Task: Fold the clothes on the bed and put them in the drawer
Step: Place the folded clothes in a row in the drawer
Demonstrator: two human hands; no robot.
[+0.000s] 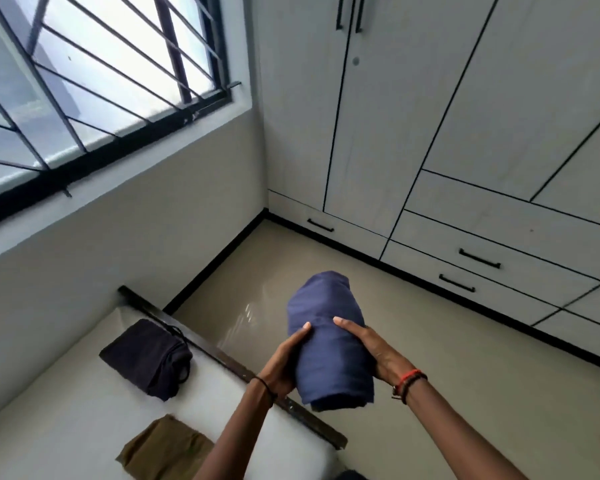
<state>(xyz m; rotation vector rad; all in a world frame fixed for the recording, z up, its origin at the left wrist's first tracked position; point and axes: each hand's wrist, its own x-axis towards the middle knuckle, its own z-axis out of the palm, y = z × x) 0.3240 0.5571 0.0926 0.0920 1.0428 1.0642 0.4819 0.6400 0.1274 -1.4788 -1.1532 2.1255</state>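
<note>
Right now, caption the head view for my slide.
Left hand and right hand hold a folded blue garment; wardrobe drawers closed.

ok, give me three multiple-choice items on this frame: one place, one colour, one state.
1. Where is the dark folded garment? A on the bed; B in a drawer; C on the floor
2. Colour of the rolled garment gripped by the left hand and right hand? A red; B blue; C white
3. The wardrobe drawers in view are: A one pulled out; B removed; C all shut

1A, it rests on the bed; 2B, the cloth is plainly blue; 3C, every front sits flush.
</note>
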